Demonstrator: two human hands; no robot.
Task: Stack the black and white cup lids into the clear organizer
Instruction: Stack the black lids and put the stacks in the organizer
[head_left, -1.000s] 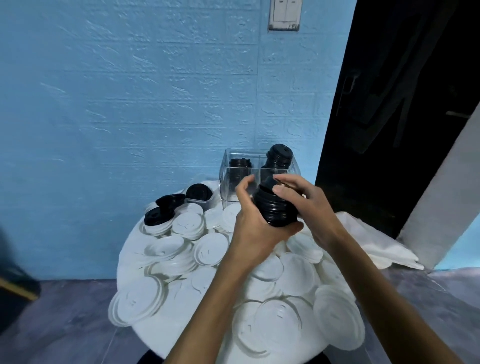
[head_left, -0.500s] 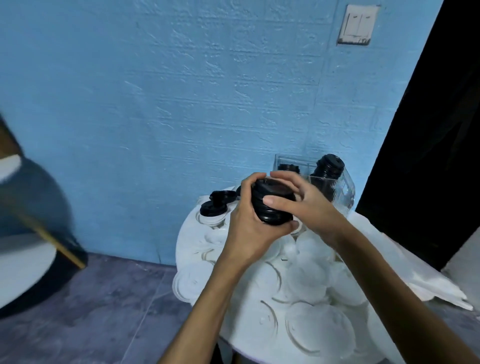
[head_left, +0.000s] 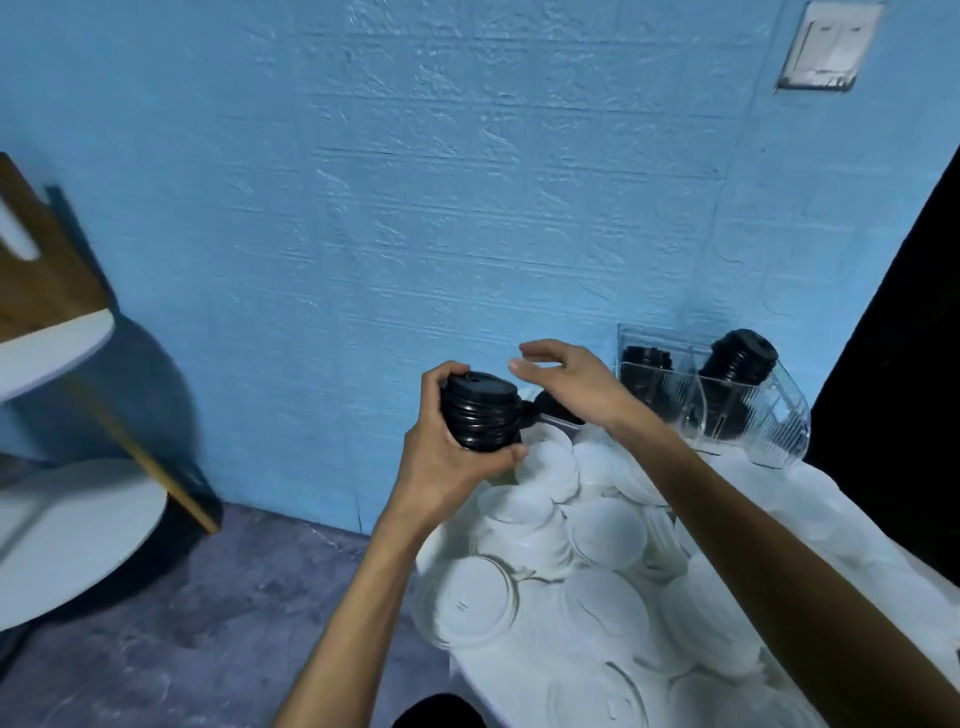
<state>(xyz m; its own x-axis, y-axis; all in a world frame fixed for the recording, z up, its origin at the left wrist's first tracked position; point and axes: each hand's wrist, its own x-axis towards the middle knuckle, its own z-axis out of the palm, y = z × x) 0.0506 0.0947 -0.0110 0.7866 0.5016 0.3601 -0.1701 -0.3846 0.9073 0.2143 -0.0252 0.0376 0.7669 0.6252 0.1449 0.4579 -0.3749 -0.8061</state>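
My left hand (head_left: 447, 447) grips a stack of black lids (head_left: 480, 413) held above the table's left edge. Just right of that stack hovers my right hand (head_left: 566, 382), fingers loosely spread and holding nothing. Under its wrist another black lid (head_left: 558, 408) lies on the table. The clear organizer (head_left: 743, 400) stands at the back against the blue wall, with a low stack of black lids (head_left: 647, 358) in its left slot and a taller stack (head_left: 740, 356) in its right slot. Several loose white lids (head_left: 602, 530) cover the white round table (head_left: 831, 514).
A blue textured wall (head_left: 467, 182) rises behind the table, with a light switch (head_left: 826, 44) at the top right. A wooden stand with round white shelves (head_left: 62, 467) is at the left, over a grey floor (head_left: 208, 623). A dark doorway (head_left: 909, 338) lies at the right.
My right hand has let go of the black stack and lifted off to its right. The view has swung left, so the table and organizer now sit further right.
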